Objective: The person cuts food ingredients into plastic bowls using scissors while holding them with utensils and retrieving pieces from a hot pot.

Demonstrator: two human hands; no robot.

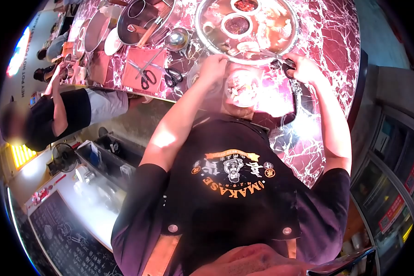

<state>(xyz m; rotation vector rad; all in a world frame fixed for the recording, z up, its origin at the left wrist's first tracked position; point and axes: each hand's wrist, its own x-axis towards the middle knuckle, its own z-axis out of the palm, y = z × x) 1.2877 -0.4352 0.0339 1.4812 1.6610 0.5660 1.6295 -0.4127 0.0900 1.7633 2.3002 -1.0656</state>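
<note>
My right hand (303,70) is closed around the black handles of a pair of scissors (280,59). The blades point left over the near rim of a large round metal pan (202,42). In the pan lie pale pieces of food (250,46) in brownish broth and two small bowls, one with red sauce (246,5), one with dark sauce (236,25). My left hand (214,69) is closed at the pan's near left edge; what its fingers hold is hidden. Between my hands, nearer my body, stands a clear bowl of pale cut pieces (242,88).
Two more pairs of scissors (147,78) (172,77) lie left on a reddish cloth (135,80). Behind them stand a shiny metal bowl (177,39) and a dark pan with utensils (145,23). Another person (64,110) stands at the marbled table's (336,41) left end.
</note>
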